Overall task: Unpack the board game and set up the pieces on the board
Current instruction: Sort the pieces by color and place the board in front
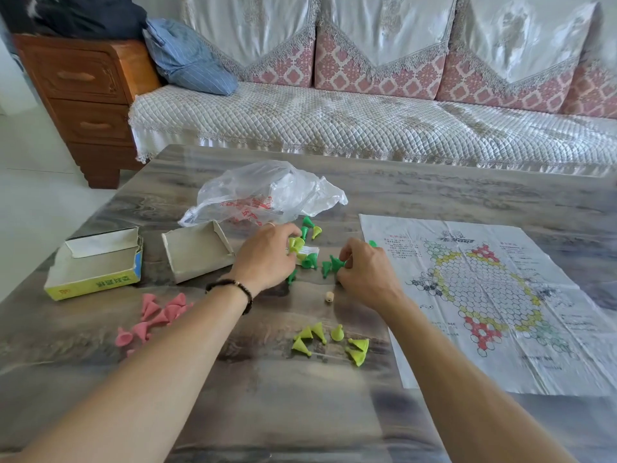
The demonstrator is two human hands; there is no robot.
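Note:
A paper game board (pixel 494 295) with a hexagon grid lies flat on the table's right side. Between my hands sits a mixed heap of dark green cone pieces (pixel 312 260) and yellow-green ones. My left hand (pixel 267 259) holds yellow-green cones (pixel 295 243) in its curled fingers. My right hand (pixel 364 272) pinches a dark green cone (pixel 335 264). Sorted groups lie nearer me: pink cones (pixel 157 315) at the left, yellow-green cones (pixel 330 340) in the middle. A small beige die (pixel 329 297) rests below my right hand.
The opened box (pixel 96 269) and its cardboard inner tray (pixel 197 252) sit at the left. A crumpled clear plastic bag (pixel 263 192) lies behind the heap. A sofa (pixel 367 121) runs along the table's far edge, with a wooden drawer unit (pixel 86 95) at its left.

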